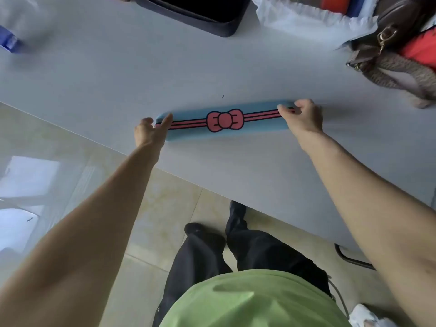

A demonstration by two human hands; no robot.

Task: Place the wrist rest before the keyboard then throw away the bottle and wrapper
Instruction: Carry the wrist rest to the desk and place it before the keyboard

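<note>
A long blue wrist rest (200, 131) with pink stripes and a pink bow lies on the pale grey table (118, 86). My left hand (151, 132) grips its left end, thumb on top. My right hand (303, 116) grips its right end, fingers curled over the edge. Far up the table lies the near corner of a dark object with a black top (226, 28); whether it is the keyboard I cannot tell. A blurred clear bottle with a blue label (9, 41) lies at the far left. No wrapper is identifiable.
A white plastic bag (302, 17) sits at the back right, with red and blue items behind it. A brown handbag (396, 60) lies at the right edge. The table's near edge runs diagonally; tiled floor (59, 149) and my legs are below it.
</note>
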